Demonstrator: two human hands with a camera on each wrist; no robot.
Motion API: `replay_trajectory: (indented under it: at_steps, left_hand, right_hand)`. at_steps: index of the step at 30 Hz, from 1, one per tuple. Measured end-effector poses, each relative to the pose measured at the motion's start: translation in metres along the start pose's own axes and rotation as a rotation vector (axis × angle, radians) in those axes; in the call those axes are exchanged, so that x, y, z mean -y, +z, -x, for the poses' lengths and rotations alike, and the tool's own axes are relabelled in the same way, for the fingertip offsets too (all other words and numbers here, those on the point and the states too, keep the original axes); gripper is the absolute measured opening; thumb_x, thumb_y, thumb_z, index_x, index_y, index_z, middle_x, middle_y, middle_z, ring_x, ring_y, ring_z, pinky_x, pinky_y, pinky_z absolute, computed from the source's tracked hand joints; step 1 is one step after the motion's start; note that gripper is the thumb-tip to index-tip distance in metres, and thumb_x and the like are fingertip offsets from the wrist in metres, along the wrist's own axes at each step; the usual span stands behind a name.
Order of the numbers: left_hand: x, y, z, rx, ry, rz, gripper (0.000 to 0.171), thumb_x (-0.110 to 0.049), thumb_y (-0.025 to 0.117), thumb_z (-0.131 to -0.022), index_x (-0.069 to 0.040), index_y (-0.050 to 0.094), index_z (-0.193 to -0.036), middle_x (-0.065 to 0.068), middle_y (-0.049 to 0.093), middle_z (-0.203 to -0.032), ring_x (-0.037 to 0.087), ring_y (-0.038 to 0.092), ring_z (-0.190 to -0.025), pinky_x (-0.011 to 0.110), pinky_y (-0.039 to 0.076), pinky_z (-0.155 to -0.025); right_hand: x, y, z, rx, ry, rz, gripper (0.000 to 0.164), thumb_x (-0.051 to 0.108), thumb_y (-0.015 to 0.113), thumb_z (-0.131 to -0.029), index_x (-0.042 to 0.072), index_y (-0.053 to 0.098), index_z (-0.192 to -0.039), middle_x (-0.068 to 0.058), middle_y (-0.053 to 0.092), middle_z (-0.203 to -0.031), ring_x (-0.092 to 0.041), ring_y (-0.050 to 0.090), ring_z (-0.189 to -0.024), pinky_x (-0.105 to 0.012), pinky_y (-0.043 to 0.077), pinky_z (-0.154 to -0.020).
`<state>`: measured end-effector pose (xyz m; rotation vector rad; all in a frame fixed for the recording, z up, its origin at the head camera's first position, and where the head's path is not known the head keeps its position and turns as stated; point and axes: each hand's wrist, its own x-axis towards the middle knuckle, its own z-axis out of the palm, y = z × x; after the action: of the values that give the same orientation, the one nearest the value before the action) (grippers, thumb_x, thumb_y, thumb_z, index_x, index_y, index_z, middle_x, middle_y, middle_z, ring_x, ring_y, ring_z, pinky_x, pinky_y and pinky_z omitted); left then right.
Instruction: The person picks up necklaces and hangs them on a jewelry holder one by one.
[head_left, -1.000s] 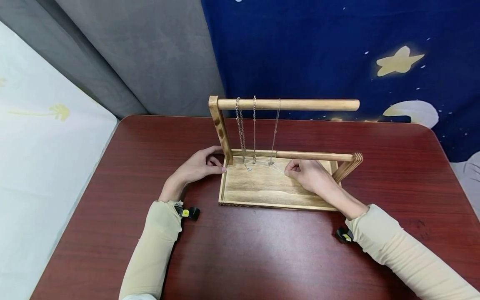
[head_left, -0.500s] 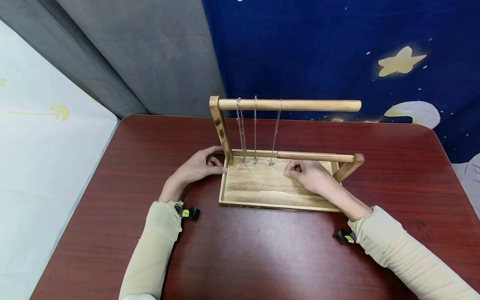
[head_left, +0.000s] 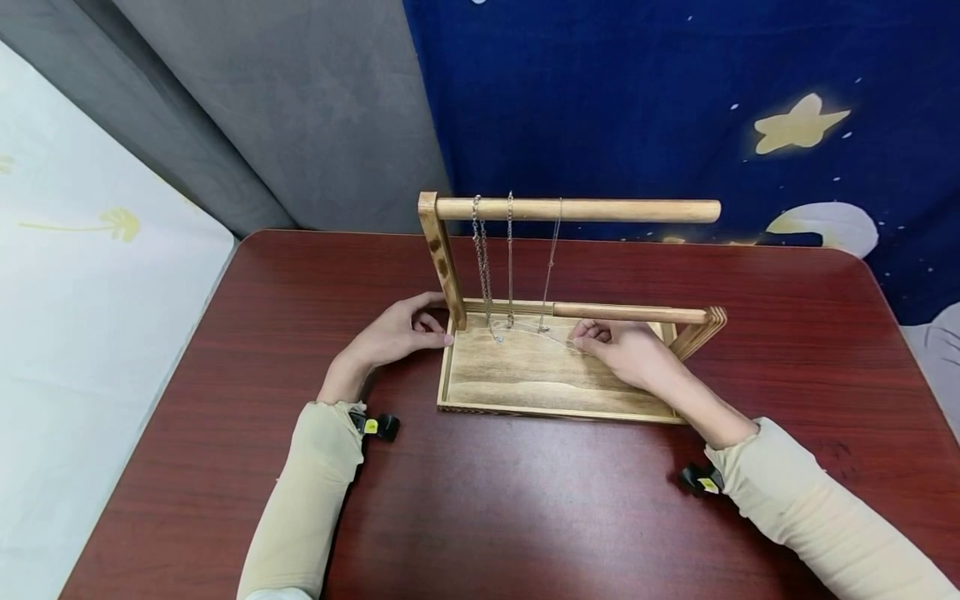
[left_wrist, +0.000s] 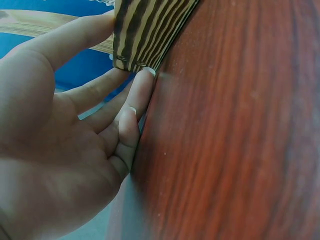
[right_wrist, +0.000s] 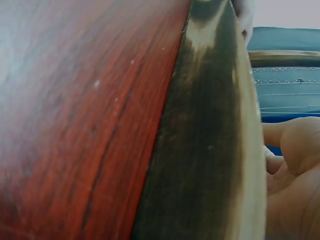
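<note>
A wooden jewelry stand [head_left: 525, 392] with a shallow tray base and two bars sits on the table. My left hand [head_left: 399, 333] holds its left end, thumb on the near side and fingers by the upright; the left wrist view shows the striped wooden end [left_wrist: 145, 30] between thumb and fingers. Several thin necklaces [head_left: 511, 258] hang from the upper bar [head_left: 637, 210] down to the tray. Over the tray, my right hand [head_left: 618, 348] pinches a fine silver necklace [head_left: 551, 337] that stretches left toward a small pendant [head_left: 498, 338]. Its fingertips are hidden in the right wrist view.
A lower bar [head_left: 630, 312] runs behind the right hand to a slanted right upright [head_left: 699, 332]. The reddish-brown table [head_left: 525, 508] extends around the stand. Grey and blue curtains [head_left: 600, 100] hang behind it.
The right wrist and forearm have shifted slightly right and toward the near side, and the pinched chain's end has moved a little right. The left hand stays in place.
</note>
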<state>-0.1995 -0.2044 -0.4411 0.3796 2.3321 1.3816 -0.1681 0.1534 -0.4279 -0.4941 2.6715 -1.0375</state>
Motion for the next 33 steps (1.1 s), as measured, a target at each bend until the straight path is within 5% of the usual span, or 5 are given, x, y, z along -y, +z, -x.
replay_trajectory:
  at_steps: [13, 33]
  left_hand:
    - [-0.003, -0.003, -0.002, 0.008, -0.002, -0.016, 0.068, -0.013, 0.078, -0.087, -0.005, 0.045, -0.146, 0.012, 0.068, -0.092, 0.018, 0.064, -0.081, 0.024, 0.048, -0.072]
    - [0.0, 0.0, 0.001, 0.007, -0.018, -0.013, 0.069, -0.016, 0.078, -0.087, -0.007, 0.045, -0.147, 0.013, 0.068, -0.095, 0.023, 0.063, -0.087, 0.027, 0.049, -0.074]
  right_hand:
    - [0.009, -0.011, 0.008, -0.001, -0.009, -0.014, 0.013, 0.024, 0.062, -0.1, 0.016, 0.072, -0.102, 0.002, 0.069, -0.092, -0.017, 0.062, -0.089, -0.039, 0.046, -0.082]
    - [0.014, -0.018, 0.023, 0.042, -0.015, -0.075, 0.016, 0.026, 0.065, -0.098, 0.013, 0.072, -0.102, 0.001, 0.07, -0.097, -0.015, 0.062, -0.082, -0.033, 0.05, -0.071]
